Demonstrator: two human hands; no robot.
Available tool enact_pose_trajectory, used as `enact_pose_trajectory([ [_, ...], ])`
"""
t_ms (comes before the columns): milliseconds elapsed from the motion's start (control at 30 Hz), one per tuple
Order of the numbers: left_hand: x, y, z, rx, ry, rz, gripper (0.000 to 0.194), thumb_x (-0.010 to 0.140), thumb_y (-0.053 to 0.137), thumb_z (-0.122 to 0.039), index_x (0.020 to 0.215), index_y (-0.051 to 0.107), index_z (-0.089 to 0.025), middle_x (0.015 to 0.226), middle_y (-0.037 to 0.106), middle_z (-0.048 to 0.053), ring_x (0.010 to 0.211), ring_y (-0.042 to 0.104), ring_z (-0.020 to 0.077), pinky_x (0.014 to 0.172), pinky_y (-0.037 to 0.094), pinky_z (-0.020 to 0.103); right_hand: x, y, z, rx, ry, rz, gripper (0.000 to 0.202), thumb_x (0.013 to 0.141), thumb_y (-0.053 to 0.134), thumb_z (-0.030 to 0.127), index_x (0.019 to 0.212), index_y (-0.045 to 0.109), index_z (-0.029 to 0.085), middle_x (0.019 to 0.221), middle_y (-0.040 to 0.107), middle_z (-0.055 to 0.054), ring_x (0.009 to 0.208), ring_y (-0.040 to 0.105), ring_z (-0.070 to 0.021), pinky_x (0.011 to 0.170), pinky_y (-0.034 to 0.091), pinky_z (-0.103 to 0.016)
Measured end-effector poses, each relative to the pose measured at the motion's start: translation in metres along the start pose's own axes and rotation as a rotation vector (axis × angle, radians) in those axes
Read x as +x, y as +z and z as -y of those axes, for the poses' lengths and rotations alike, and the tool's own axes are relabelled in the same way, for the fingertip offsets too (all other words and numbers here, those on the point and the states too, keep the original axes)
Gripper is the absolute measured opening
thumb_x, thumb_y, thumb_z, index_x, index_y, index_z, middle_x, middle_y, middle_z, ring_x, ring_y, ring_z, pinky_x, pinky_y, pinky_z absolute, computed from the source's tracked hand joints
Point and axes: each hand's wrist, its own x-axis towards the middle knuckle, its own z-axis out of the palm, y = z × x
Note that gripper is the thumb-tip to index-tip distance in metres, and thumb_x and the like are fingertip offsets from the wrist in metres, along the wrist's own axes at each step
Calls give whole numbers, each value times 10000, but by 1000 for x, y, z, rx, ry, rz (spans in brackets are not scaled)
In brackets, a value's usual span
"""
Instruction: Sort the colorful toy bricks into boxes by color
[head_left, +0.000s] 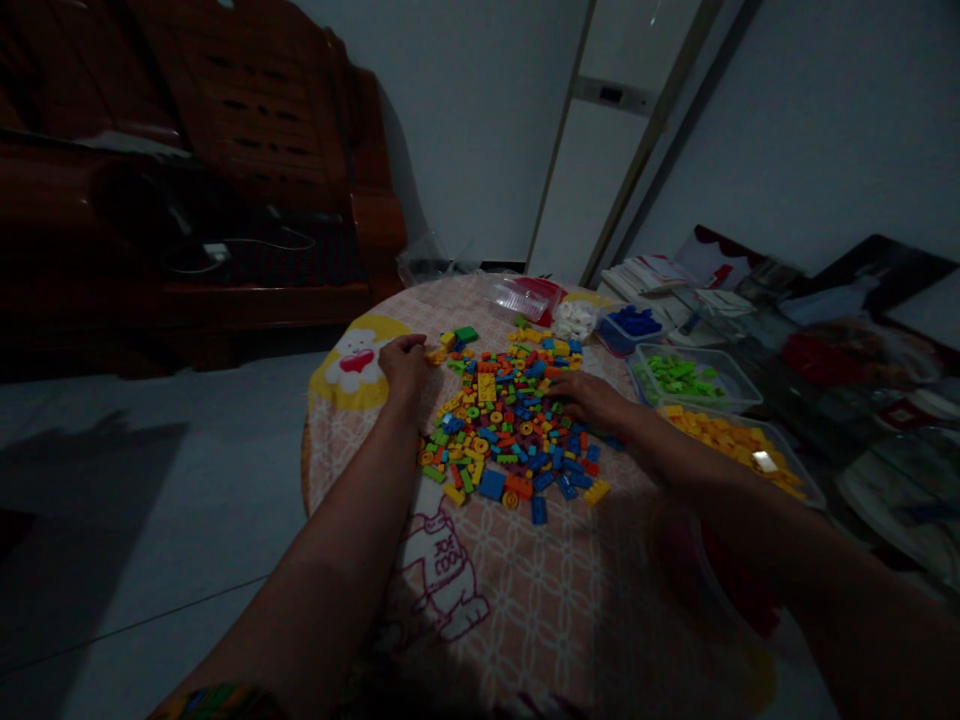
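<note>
Our left hand [405,362] is at the left edge of the mixed bricks [514,415] on the table [536,580], our right hand [589,400] at their right; we cannot tell whether either grips anything. Light fingertip picking should limit scattering.

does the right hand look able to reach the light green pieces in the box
Likely yes: the box stands near the right hand, and nothing visible covers the green pieces.

The bare left hand [403,364] and bare right hand [592,400] flanked a heap of small multicoloured plastic bricks [516,425] on a pink patterned tablecloth [525,570], near yellow bricks [716,436].
</note>
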Motion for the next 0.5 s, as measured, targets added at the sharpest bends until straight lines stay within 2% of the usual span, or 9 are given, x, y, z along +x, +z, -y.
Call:
enact_pose_trajectory([
  [167, 0, 0, -1, 15, -14, 8, 251, 717, 565, -124, 879, 749, -176, 939, 756, 72, 958, 705, 228, 939, 532, 349, -2, -18, 2, -152, 204, 110, 373, 849, 629, 154, 1206, 734, 176, 1278, 699, -146, 1188, 640, -287, 918, 491, -302],
  [300, -3, -1, -6, 16, -16, 5, 263, 724, 558, -135, 899, 752, -161, 948, 756, 74, 935, 704, 218, 922, 535, 330, 4, -31, 11, -195, 341, 150, 327, 862, 620, 201, 1152, 767, 171, 1202, 737, -154, 1129, 680, -306, 831, 515, -307],
  [433, -4, -1, -6, 17, -17, 2, 283, 707, 544, -115, 893, 752, -160, 939, 757, 70, 942, 704, 214, 929, 530, 325, 7, -36, 16, -163, 339, 151, 284, 902, 608, 242, 1110, 786, 167, 1176, 750, -158, 1101, 695, -303, 844, 519, -319],
  [500, -4, -1, -6, 10, -9, 10, 276, 711, 549, -125, 897, 750, -164, 947, 756, 68, 957, 701, 213, 938, 526, 324, 7, -35, 18, -147, 311, 125, 301, 923, 592, 248, 1152, 774, 178, 1193, 746, -153, 1127, 687, -300, 877, 516, -323],
])
